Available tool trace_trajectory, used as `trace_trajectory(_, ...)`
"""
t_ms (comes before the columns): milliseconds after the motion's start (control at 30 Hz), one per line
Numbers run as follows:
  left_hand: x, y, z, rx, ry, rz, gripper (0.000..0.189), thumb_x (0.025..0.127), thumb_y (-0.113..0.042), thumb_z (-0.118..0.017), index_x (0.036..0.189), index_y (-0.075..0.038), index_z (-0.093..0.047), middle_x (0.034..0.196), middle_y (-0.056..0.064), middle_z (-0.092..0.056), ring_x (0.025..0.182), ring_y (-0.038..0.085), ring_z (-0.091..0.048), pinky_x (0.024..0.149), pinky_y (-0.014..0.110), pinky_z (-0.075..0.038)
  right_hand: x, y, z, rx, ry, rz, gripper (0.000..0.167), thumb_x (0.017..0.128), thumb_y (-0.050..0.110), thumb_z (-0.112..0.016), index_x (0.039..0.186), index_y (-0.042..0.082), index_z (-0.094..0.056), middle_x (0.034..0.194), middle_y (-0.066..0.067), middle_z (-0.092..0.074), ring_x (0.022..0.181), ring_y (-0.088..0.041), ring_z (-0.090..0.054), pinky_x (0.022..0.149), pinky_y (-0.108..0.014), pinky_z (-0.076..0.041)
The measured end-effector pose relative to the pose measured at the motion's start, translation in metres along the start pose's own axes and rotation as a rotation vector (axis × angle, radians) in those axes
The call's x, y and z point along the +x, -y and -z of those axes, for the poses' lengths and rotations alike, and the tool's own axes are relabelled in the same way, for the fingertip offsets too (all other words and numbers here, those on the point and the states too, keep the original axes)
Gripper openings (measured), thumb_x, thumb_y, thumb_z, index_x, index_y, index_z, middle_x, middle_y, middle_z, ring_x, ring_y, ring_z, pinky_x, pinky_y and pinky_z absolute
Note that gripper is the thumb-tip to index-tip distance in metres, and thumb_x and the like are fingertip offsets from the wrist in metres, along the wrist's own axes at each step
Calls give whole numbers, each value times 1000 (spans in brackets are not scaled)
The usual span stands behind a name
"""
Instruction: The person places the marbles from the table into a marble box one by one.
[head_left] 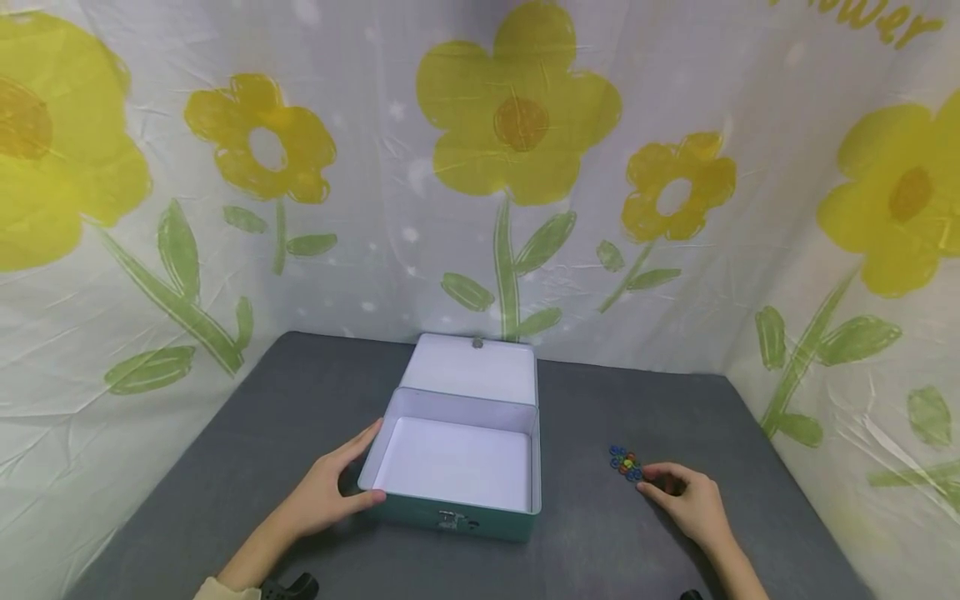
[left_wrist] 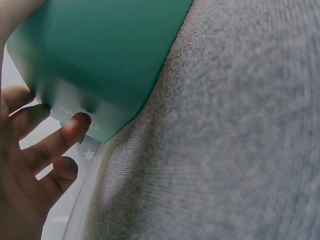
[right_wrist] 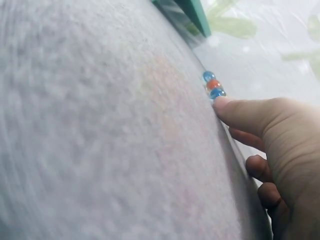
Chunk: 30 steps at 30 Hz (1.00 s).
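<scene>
A teal metal box (head_left: 457, 518) with a white inside stands on the dark table, its lid (head_left: 471, 367) tipped back. My left hand (head_left: 330, 483) rests on the box's left side, thumb at the front corner of the rim and the other fingers spread along that side. In the left wrist view those fingertips lie against the teal wall. On the right lies a tight cluster of glass marbles (head_left: 624, 460) in blue, orange, yellow and green. My right hand (head_left: 692, 504) pinches at its near right edge, thumb and forefinger on a blue marble (right_wrist: 217, 93).
The dark grey table (head_left: 585, 533) stretches between the box and the marbles. A white cloth (head_left: 360, 250) with yellow flowers encloses the back and both sides. A small metal catch (head_left: 450, 520) sits on the box front.
</scene>
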<state>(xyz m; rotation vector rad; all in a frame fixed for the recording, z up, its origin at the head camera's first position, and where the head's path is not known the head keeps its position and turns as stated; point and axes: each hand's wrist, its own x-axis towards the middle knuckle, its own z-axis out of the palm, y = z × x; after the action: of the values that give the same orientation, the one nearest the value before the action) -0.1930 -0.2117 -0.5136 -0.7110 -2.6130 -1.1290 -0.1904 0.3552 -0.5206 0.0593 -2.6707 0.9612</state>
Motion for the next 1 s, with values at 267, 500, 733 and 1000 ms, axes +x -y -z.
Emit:
trace_trajectory(267,1,1,-1,-2,-8,-6,99,83,-35,-91,166,-21,-39,166,8,-45,150,32,-45,117,31,-37,4,2,-7,-1,-51,77,18,82,12,-91,97,11,-82,66,10,-56,57,-3,-42,53,-23,-37)
trace_trajectory(500,0,0,0,10,-6,3,99,83,-36,-91,166,-19,-39,165,10,-46,149,35,-46,114,50,-45,5,1,-10,-21,-81,86,15,83,9,-90,96,10,-82,62,10,-51,53,-2,-38,50,-23,-35)
trace_trajectory(733,-1,-1,0,15,0,5,100,82,-36,-92,165,-17,-40,165,11,-46,147,40,-48,111,62,-46,4,-1,-13,-17,-83,95,15,85,6,-88,99,8,-83,60,10,-42,51,-1,-34,48,-22,-32)
trace_trajectory(1000,-1,-5,2,28,15,0,100,84,-41,-90,165,-13,-38,163,21,-45,146,44,-48,108,69,-46,3,1,-10,-15,-109,96,14,86,5,-86,100,8,-83,59,8,-44,50,-1,-32,47,-22,-31)
